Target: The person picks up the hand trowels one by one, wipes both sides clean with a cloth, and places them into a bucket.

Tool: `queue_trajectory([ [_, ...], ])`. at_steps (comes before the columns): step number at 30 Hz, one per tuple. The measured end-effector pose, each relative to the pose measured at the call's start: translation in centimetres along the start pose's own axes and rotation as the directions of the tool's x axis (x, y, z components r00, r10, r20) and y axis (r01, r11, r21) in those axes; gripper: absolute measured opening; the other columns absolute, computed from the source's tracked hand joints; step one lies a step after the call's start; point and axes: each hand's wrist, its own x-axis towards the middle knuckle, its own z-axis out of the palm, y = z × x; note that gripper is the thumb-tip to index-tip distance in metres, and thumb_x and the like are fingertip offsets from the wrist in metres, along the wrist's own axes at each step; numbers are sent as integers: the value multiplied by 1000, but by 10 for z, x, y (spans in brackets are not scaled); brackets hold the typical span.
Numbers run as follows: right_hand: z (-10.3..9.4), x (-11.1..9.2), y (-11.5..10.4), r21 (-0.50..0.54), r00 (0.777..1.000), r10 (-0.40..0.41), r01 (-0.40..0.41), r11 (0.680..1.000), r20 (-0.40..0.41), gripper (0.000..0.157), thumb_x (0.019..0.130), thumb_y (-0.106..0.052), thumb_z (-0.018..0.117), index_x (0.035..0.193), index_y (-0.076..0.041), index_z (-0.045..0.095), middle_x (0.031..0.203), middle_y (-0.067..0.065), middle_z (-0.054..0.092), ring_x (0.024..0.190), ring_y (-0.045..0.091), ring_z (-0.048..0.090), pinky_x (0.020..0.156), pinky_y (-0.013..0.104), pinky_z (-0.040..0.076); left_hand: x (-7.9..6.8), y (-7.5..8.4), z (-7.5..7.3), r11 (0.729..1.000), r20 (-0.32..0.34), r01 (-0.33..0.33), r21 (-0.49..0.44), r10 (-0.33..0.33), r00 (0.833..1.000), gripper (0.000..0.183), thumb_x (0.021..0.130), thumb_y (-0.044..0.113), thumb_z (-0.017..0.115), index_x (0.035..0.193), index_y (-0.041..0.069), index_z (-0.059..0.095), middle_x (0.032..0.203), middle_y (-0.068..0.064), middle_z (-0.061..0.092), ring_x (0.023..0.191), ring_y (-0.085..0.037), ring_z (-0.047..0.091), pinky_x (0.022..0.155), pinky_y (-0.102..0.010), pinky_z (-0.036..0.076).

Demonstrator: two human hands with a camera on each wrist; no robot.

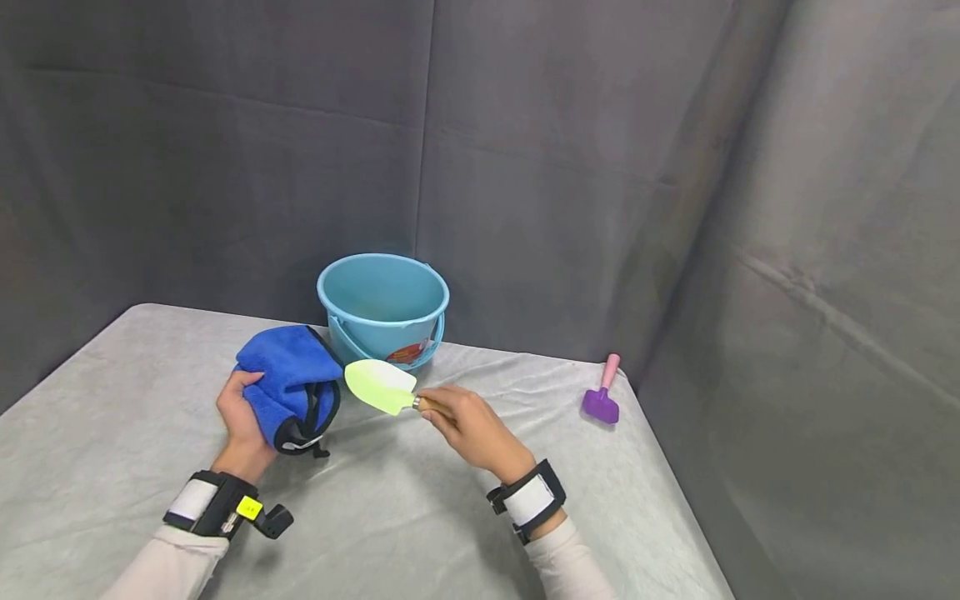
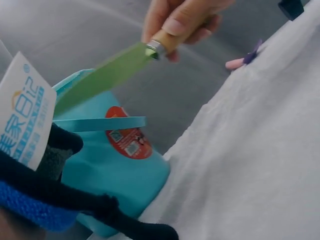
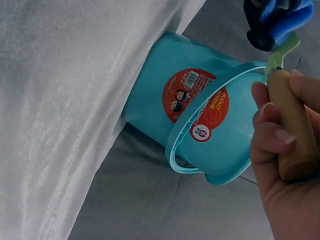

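Note:
In the head view my left hand (image 1: 243,425) grips a bunched blue cloth (image 1: 285,362) with black edging, fingers partly hidden under it. A white printed label (image 2: 27,112) and black cord show on it in the left wrist view. My right hand (image 1: 480,429) holds a garden trowel (image 1: 378,387) by its wooden handle (image 3: 292,130), fingers curled round it. The trowel's light green blade points left toward the cloth, its tip right at the cloth's edge. Both are held in front of a light blue bucket (image 1: 382,333).
The bucket stands upright at the table's back edge, with its handle down and a red sticker (image 3: 192,100) on its side. A purple toy shovel (image 1: 601,406) with a pink handle lies at the right. Grey curtains (image 1: 562,167) hang behind the white-covered table (image 1: 420,517).

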Motion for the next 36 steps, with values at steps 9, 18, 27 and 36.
queue_trajectory([
  [9,-1,0,-4,33,998,-37,39,999,-57,33,105,-21,56,134,-8,64,113,1,68,97,7,62,84,25,54,-5,-19,2,988,6,74,132,-75,997,33,98,22,28,128,27,42,123,14,55,108,-6,53,95,-20,44],
  [18,5,0,-10,52,997,-49,52,997,-58,34,105,-21,56,135,-6,63,118,3,69,104,8,65,88,23,55,-17,-48,12,955,-33,166,246,-163,986,36,97,23,25,129,29,40,128,16,49,116,-6,49,101,-20,40],
  [27,12,1,-14,8,995,-87,87,996,-44,35,105,-23,56,136,-9,64,120,3,69,105,8,65,90,24,54,-27,-61,17,945,-30,205,253,-204,979,30,98,23,25,122,22,42,115,15,57,108,-5,54,98,-21,43],
  [36,17,0,-13,12,996,-85,85,996,6,40,105,-24,56,142,-9,60,133,7,66,119,14,62,99,28,51,-29,-58,19,955,1,201,216,-206,978,31,100,26,26,124,22,45,117,14,58,109,-6,54,98,-21,44],
])
